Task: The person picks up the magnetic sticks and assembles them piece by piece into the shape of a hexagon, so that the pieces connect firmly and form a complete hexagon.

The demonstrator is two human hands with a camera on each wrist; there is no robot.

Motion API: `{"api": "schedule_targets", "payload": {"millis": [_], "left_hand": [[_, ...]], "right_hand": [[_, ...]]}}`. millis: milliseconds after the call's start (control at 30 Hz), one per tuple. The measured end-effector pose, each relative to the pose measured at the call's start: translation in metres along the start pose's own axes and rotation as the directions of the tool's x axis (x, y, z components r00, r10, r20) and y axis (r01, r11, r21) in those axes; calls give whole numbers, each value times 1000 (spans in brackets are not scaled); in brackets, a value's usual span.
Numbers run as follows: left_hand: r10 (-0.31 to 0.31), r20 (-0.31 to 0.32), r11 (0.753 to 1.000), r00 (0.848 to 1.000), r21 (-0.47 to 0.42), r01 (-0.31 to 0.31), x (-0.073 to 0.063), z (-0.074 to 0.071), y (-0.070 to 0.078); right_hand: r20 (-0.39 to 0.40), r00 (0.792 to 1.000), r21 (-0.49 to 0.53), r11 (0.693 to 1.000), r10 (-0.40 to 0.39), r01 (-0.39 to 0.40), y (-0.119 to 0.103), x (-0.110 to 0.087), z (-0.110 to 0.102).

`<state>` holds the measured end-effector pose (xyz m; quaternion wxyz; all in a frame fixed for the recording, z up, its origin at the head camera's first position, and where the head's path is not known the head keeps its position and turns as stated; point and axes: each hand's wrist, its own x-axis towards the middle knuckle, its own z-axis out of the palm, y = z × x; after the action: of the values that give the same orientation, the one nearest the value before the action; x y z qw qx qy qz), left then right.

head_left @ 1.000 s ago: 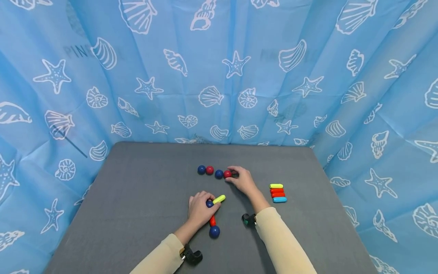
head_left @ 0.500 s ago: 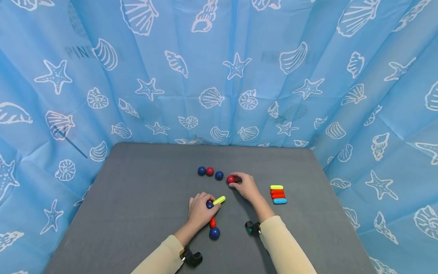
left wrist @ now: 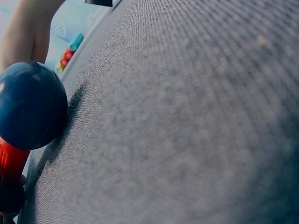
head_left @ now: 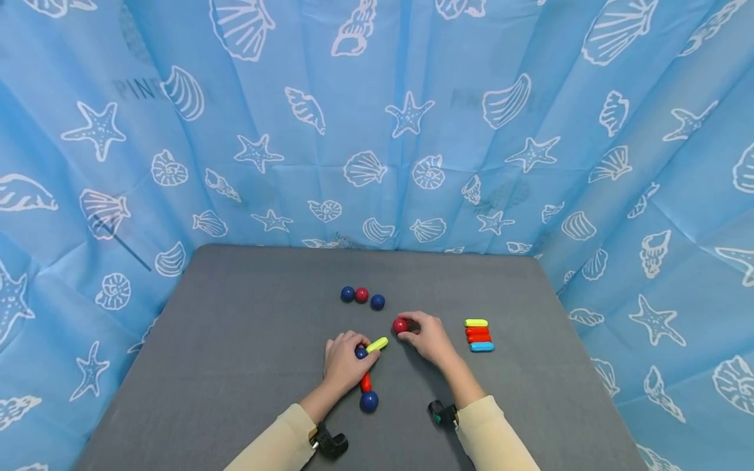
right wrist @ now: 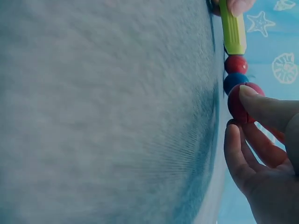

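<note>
My right hand pinches a red ball between thumb and fingers, also seen close up as the red ball in the right wrist view. To its left, my left hand grips a blue ball at a corner where two short rods meet. A yellow rod points from that ball toward the red one, with a gap between. Toward the front runs a red rod, ending in a second blue ball. The left fingers partly cover the joint.
Farther back on the grey table lie a blue ball, a red ball and another blue ball. Right of my right hand, yellow, red and blue rods lie side by side. A blue curtain hangs behind.
My right hand has drawn the red ball away from the back row, toward the front and slightly right, closer to the yellow rod's end. My left hand has stayed in place.
</note>
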<state>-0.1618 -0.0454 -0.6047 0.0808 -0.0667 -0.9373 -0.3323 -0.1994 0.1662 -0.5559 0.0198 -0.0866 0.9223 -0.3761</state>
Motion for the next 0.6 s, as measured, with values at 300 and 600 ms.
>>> {"api": "schedule_targets", "payload": {"millis": [300, 600], "left_hand": [[1, -12, 1000, 1000, 0, -1, 0, 0, 0], [-2, -15, 1000, 1000, -1, 2, 0, 0, 2]], "right_hand": [[39, 998, -17, 999, -42, 43, -3, -8, 4], [83, 996, -4, 999, -44, 44, -5, -9, 5]]}}
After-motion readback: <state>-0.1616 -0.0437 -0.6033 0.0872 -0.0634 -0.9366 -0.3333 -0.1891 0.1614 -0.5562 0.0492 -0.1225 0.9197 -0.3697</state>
